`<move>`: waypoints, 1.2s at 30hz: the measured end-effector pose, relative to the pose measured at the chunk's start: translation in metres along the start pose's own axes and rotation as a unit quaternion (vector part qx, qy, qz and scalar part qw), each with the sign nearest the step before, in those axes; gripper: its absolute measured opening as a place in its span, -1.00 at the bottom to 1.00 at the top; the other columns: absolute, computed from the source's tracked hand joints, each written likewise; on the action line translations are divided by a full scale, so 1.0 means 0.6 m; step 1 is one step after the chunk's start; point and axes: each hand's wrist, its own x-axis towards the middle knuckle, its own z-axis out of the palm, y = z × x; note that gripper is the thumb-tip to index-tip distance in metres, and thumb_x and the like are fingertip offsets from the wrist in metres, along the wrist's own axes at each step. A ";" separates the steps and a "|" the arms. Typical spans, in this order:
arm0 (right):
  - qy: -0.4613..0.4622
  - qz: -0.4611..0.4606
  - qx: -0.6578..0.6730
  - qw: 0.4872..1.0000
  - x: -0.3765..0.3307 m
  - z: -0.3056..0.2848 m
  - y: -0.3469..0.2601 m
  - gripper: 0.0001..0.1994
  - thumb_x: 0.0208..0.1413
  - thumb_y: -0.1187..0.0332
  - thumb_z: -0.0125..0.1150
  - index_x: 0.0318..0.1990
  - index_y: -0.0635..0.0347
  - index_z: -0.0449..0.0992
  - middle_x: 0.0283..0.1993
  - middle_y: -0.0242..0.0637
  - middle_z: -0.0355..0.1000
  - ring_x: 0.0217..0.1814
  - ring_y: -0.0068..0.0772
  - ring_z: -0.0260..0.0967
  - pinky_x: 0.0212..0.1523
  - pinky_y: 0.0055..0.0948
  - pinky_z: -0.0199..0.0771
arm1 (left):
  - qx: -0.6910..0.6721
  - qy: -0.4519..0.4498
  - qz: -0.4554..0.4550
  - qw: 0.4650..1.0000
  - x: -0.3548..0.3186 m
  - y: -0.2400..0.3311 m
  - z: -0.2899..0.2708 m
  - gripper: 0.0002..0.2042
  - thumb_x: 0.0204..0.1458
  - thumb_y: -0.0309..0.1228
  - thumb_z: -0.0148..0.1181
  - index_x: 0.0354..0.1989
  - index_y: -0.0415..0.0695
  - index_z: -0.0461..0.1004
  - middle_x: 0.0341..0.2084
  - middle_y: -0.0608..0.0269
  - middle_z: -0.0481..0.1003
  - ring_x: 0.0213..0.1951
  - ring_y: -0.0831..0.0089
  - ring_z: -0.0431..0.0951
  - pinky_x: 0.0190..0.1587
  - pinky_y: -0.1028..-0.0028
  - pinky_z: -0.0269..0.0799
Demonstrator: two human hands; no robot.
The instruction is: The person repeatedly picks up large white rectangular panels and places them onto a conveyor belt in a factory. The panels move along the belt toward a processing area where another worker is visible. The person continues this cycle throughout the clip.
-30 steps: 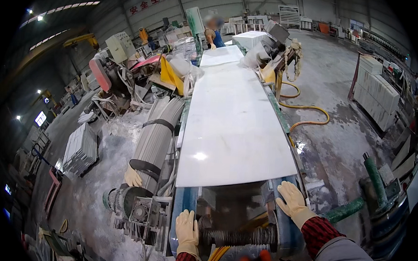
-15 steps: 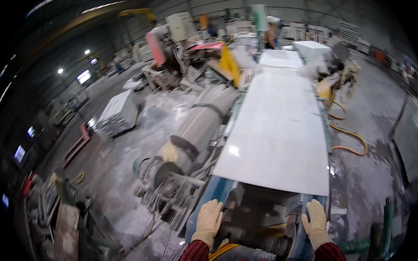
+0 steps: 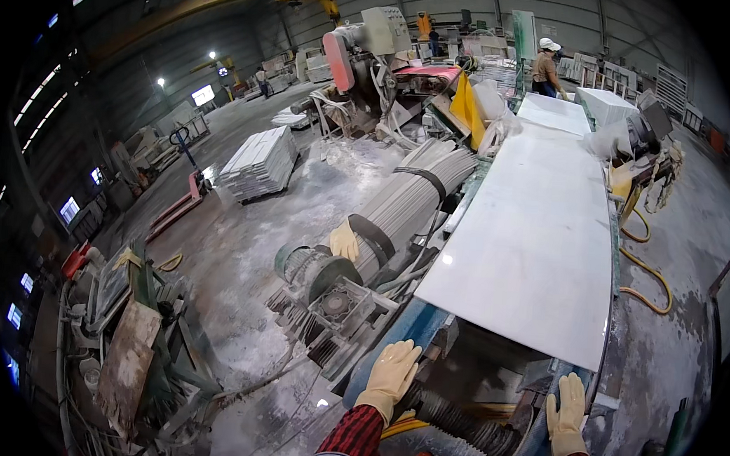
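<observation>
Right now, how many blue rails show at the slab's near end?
2: the left rail, with the left hand over it, and the right rail, with the right hand over it. The slab may hide more.

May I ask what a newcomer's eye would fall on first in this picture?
Probably the big white slab, stretching into the distance right of centre. Just short of its near edge, the gloved left hand and right hand are at the blue side rails. A strapped grey bundle lies to the slab's left.
</observation>
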 end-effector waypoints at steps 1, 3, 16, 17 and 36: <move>-0.003 0.001 0.001 1.000 0.000 0.000 0.000 -0.37 0.27 0.31 0.38 0.47 0.29 0.45 0.63 0.20 0.28 0.70 0.34 0.15 0.73 0.15 0.08 | 0.000 0.004 0.004 1.000 0.001 0.000 -0.002 -0.62 0.28 -0.39 0.27 0.24 -0.20 0.54 0.21 -0.06 0.54 0.26 -0.06 0.50 0.38 0.04 0.38; -0.006 0.001 0.000 1.000 0.000 -0.001 0.001 -0.37 0.28 0.29 0.37 0.48 0.29 0.45 0.64 0.19 0.28 0.71 0.34 0.15 0.73 0.15 0.07 | -0.002 0.012 0.014 1.000 0.004 0.001 -0.007 -0.64 0.26 -0.44 0.27 0.21 -0.21 0.53 0.15 -0.07 0.53 0.17 -0.10 0.50 0.30 0.05 0.42; 0.010 -0.020 -0.007 1.000 -0.007 -0.001 0.001 -0.39 0.27 0.29 0.37 0.45 0.31 0.47 0.60 0.22 0.31 0.66 0.38 0.19 0.71 0.16 0.12 | 0.007 -0.012 -0.012 1.000 -0.011 0.000 -0.005 -0.62 0.32 -0.36 0.26 0.27 -0.19 0.56 0.27 -0.05 0.55 0.33 -0.03 0.49 0.47 0.04 0.33; 0.010 -0.020 -0.008 1.000 -0.007 -0.001 0.000 -0.39 0.27 0.30 0.37 0.45 0.31 0.47 0.59 0.22 0.32 0.66 0.38 0.20 0.71 0.17 0.12 | 0.009 -0.007 -0.010 1.000 -0.012 0.000 -0.003 -0.62 0.32 -0.36 0.26 0.27 -0.19 0.56 0.27 -0.05 0.55 0.33 -0.03 0.49 0.48 0.04 0.33; 0.005 -0.013 0.019 1.000 -0.027 -0.006 -0.017 -0.39 0.32 0.28 0.37 0.48 0.26 0.45 0.64 0.20 0.28 0.69 0.38 0.16 0.72 0.17 0.08 | 0.007 -0.017 -0.003 1.000 -0.015 0.012 -0.026 -0.62 0.22 -0.45 0.30 0.22 -0.23 0.55 0.18 -0.09 0.53 0.23 -0.15 0.50 0.35 0.01 0.41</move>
